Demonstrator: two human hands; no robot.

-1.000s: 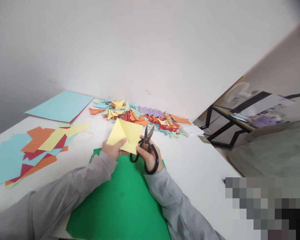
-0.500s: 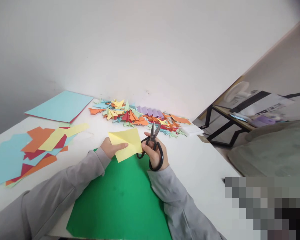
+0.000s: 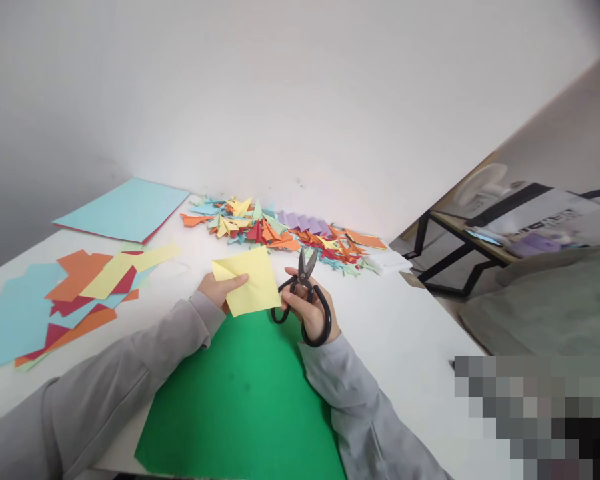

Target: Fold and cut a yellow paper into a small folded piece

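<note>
You have the roughly square, pale yellow sheet of paper [image 3: 257,287] raised above the large green sheet [image 3: 240,400] on the white desk [image 3: 390,373]. Your left hand [image 3: 216,290] pinches its left side, thumb across the upper face and the other fingers mostly hidden beneath. Your right hand [image 3: 307,310] is curled around the black handles of the dark-bladed metal scissors [image 3: 304,277], whose blades stand slightly parted.

The relation that matters lies between paper and blades: the sheet is just left of your right hand, its right edge by the near handle loop, not between the blades. The scissors' long axis runs away from you, tips pointing toward the pile of small folded coloured papers [image 3: 255,227] by the wall, so the sheet sits to their side. Your left hand holds the paper, with your right fingertips near its right edge; you cannot tell whether they touch.
</note>
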